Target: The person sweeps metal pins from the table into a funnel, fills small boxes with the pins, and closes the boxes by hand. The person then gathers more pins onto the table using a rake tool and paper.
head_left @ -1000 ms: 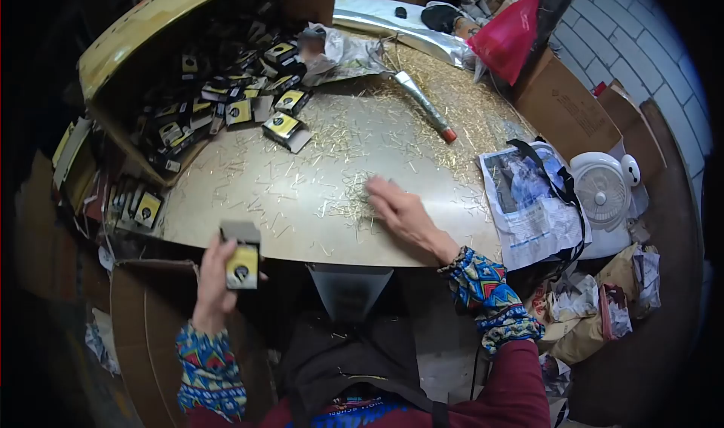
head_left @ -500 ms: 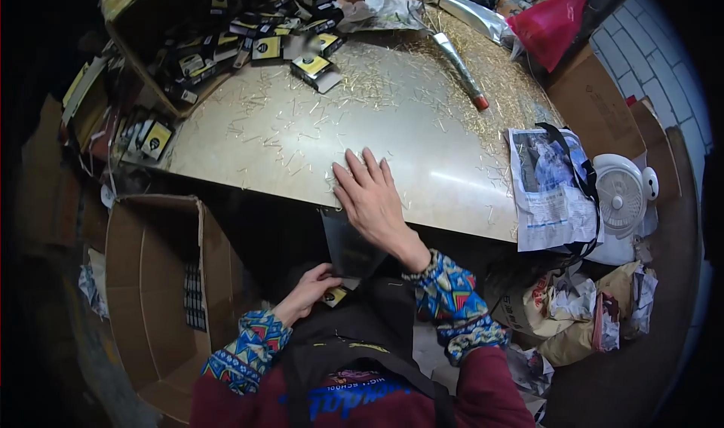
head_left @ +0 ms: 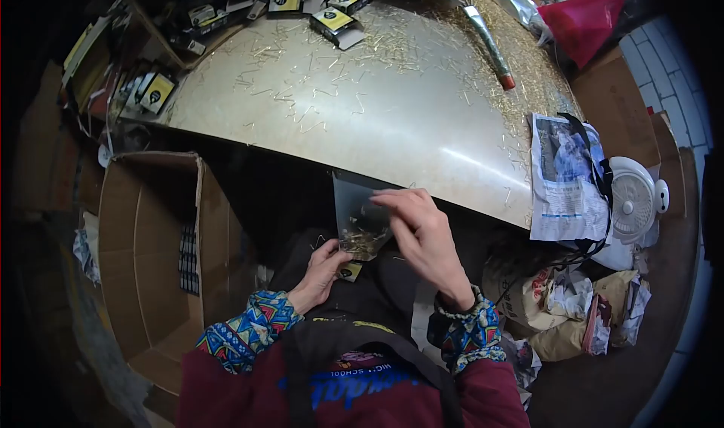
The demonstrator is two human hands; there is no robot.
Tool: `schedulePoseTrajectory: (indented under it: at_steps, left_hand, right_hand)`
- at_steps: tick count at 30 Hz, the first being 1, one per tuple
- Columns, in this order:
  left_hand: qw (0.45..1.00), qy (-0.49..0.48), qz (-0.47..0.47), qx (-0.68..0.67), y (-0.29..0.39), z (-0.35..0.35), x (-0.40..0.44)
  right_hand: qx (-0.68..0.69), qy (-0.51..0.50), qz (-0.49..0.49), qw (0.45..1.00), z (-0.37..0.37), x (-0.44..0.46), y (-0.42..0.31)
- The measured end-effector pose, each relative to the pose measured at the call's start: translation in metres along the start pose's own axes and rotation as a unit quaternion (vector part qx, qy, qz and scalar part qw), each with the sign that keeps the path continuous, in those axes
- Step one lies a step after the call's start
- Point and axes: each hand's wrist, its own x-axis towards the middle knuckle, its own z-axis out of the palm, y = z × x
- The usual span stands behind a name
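Note:
My left hand [head_left: 322, 271] is closed on a small black and yellow box [head_left: 349, 270], held under the lower end of a grey metal chute [head_left: 353, 209]. Small gold-coloured metal pieces [head_left: 362, 244] lie bunched at the bottom of the chute. Over the chute's right side is my right hand [head_left: 422, 228], its fingers bent and partly spread, with nothing visible in them. The chute hangs from the front edge of the metal table [head_left: 392, 126], where more such pieces are scattered.
Small boxes [head_left: 333, 22] lie at the table's back left. A brush-like tool [head_left: 489, 47] rests at the back right, near a newspaper [head_left: 567, 179] and a white fan [head_left: 632, 200]. A large cardboard box [head_left: 154, 239] stands at left, paper bags [head_left: 558, 307] at right.
My left hand has brought the box from the left to under the chute. My right hand has moved off the tabletop to the chute, where metal pieces now lie. The view has shifted downward.

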Motion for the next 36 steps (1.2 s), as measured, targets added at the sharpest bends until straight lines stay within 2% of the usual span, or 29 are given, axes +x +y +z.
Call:
schedulePoseTrajectory:
  at_steps: [1, 4, 7, 8, 9, 11, 13, 16, 19, 20, 23, 25, 27, 28, 29, 31, 34, 35, 36]
  left_hand:
    - [0.998, -0.002, 0.024, 0.063, -0.002, 0.001, -0.001]
    - [0.971, -0.020, 0.080, 0.222, -0.006, 0.003, -0.001]
    - [0.874, 0.024, 0.203, 0.442, -0.010, 0.006, -0.002]
    - [0.830, 0.048, 0.251, 0.496, -0.017, 0.003, 0.002]
    - [0.819, 0.049, 0.268, 0.505, -0.020, -0.001, 0.007]
    - [0.795, 0.049, 0.302, 0.524, -0.026, -0.011, 0.014]
    - [0.788, 0.042, 0.303, 0.534, -0.013, -0.004, 0.002]
    - [0.789, 0.034, 0.302, 0.535, -0.013, -0.010, 0.004]
    - [0.742, 0.008, 0.352, 0.570, -0.012, -0.027, 0.000]
    - [0.757, -0.007, 0.352, 0.551, -0.011, -0.033, -0.005]
    - [0.783, -0.003, 0.363, 0.505, 0.006, -0.034, -0.022]
    - [0.784, -0.012, 0.407, 0.469, 0.023, -0.020, -0.033]
    - [0.784, 0.002, 0.437, 0.440, 0.037, -0.007, -0.034]
    - [0.762, 0.004, 0.465, 0.451, 0.044, -0.004, -0.029]
    - [0.793, 0.012, 0.424, 0.437, 0.047, -0.002, -0.023]
    - [0.773, 0.012, 0.471, 0.425, 0.051, 0.005, -0.017]
    - [0.790, 0.026, 0.456, 0.409, 0.059, 0.019, -0.013]
    - [0.771, 0.019, 0.471, 0.429, 0.062, 0.024, -0.012]
    - [0.751, 0.012, 0.485, 0.448, 0.064, 0.028, -0.011]
  right_hand:
    - [0.016, -0.017, 0.035, 0.999, 0.001, -0.002, 0.004]
    - [-0.082, -0.011, -0.007, 0.997, 0.032, -0.016, 0.030]
    - [-0.182, 0.004, -0.078, 0.980, 0.067, -0.030, 0.038]
    - [-0.183, -0.076, -0.084, 0.977, 0.073, -0.038, 0.038]
    - [-0.182, -0.157, -0.089, 0.967, 0.076, -0.047, 0.036]
    - [-0.136, -0.192, -0.110, 0.966, 0.075, -0.056, 0.039]
    - [-0.098, -0.071, -0.106, 0.987, 0.070, -0.052, 0.035]
    - [-0.081, -0.147, -0.098, 0.981, 0.083, -0.065, 0.042]
    - [0.030, -0.180, -0.073, 0.980, 0.085, -0.070, 0.032]
    - [0.068, -0.163, -0.049, 0.983, 0.079, -0.068, 0.029]
    - [0.102, -0.099, -0.074, 0.987, 0.056, -0.047, 0.018]
    - [0.142, -0.074, -0.050, 0.986, 0.041, -0.034, 0.009]
    - [0.133, -0.060, -0.016, 0.989, 0.034, -0.028, 0.010]
    - [0.121, -0.026, -0.026, 0.992, 0.033, -0.024, 0.012]
    - [0.114, -0.020, -0.007, 0.993, 0.028, -0.021, 0.010]
    - [0.107, -0.028, 0.050, 0.993, 0.018, -0.018, 0.004]
    - [0.084, -0.018, 0.032, 0.996, 0.022, -0.014, 0.003]
    - [0.055, -0.059, 0.033, 0.996, 0.020, -0.012, -0.001]
    - [0.015, -0.042, 0.032, 0.998, 0.025, -0.011, 0.004]
